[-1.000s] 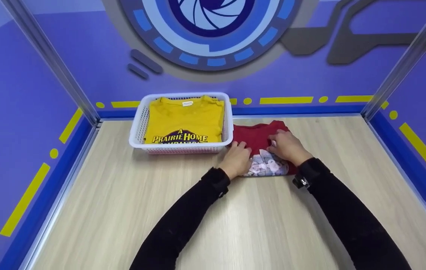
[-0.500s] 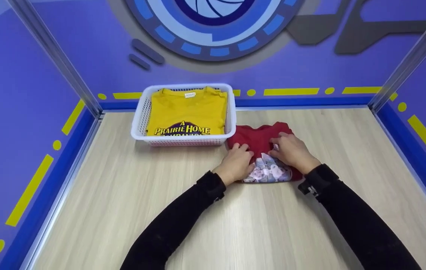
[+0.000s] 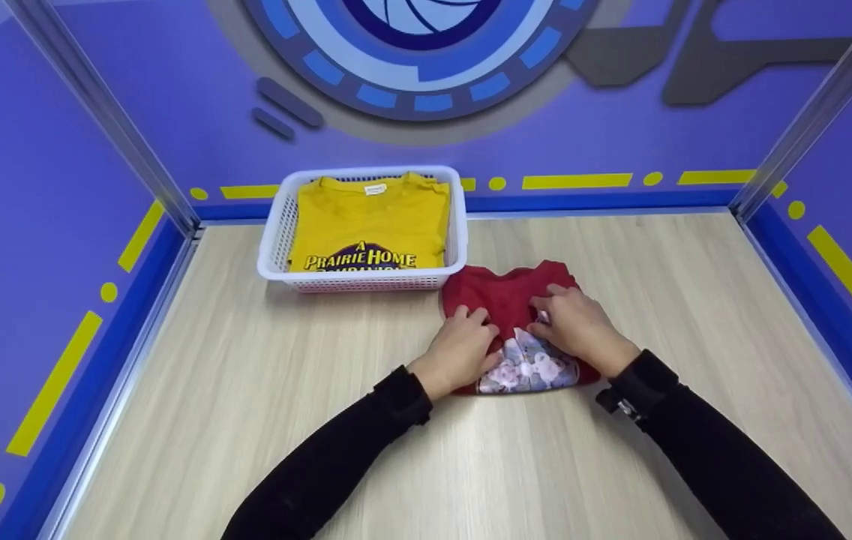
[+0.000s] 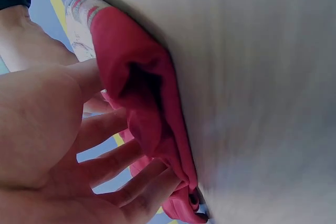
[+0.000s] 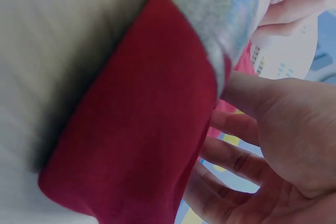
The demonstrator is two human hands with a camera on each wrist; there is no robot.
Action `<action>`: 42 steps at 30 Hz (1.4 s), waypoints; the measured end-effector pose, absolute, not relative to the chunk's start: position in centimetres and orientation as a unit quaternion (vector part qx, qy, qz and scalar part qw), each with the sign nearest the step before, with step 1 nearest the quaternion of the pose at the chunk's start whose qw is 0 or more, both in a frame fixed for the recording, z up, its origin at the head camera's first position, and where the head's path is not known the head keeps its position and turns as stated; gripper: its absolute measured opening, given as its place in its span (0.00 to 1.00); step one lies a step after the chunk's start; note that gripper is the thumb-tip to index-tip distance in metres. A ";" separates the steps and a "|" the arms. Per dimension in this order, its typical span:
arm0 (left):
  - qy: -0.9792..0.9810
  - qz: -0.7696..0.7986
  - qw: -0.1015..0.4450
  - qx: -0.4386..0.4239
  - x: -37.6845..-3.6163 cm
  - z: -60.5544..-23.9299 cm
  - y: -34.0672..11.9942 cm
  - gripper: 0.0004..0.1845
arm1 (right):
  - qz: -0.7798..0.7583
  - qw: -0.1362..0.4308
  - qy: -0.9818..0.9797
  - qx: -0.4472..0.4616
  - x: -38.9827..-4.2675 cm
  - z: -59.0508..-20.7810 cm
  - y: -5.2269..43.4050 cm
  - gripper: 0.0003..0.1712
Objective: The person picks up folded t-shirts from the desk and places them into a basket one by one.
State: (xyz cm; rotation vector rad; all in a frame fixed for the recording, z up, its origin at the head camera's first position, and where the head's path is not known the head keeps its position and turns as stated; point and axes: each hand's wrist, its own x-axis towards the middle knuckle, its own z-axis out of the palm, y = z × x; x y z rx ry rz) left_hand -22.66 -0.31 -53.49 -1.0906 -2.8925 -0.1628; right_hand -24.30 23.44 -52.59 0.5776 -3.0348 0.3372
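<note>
– Where's the shirt?
– The folded red shirt [image 3: 514,298] lies on the desk [image 3: 321,390], just right of the basket [image 3: 366,279].
– Your hands?
– Your left hand [image 3: 462,346] and right hand [image 3: 580,327] press it, fingers straight.

In the head view, both hands cover part of the folded red shirt [image 3: 505,300]: the left hand [image 3: 460,349] hides its near left corner, and the right hand [image 3: 583,330] hides its right side. The pale print [image 3: 527,367] on it is too small to read. The yellow shirt [image 3: 370,225] in the white basket [image 3: 276,247] has its lower lettering cut off by the basket's front wall. Both forearms run off the bottom edge.

In the left wrist view the bench [image 4: 262,77] is blurred and the palm is cropped at the left edge. The right wrist view is blurred throughout, and the fingertips pass behind the red cloth.
</note>
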 end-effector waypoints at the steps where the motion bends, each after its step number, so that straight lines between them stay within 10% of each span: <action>1: -0.933 -0.049 0.025 -0.356 -22.5 -53.5 -0.4 0.19 | 0.107 0.018 -0.976 0.186 -24.0 -52.6 23.4 0.25; 24: -0.936 -0.070 0.015 -0.345 -19.5 -53.5 -4.9 0.24 | 0.135 0.061 -0.971 0.188 -20.2 -53.5 21.9 0.29; 42: -0.970 -0.200 0.003 -0.136 -26.9 -52.7 -8.6 0.22 | 0.239 -0.079 -0.966 0.050 -26.9 -50.2 26.9 0.34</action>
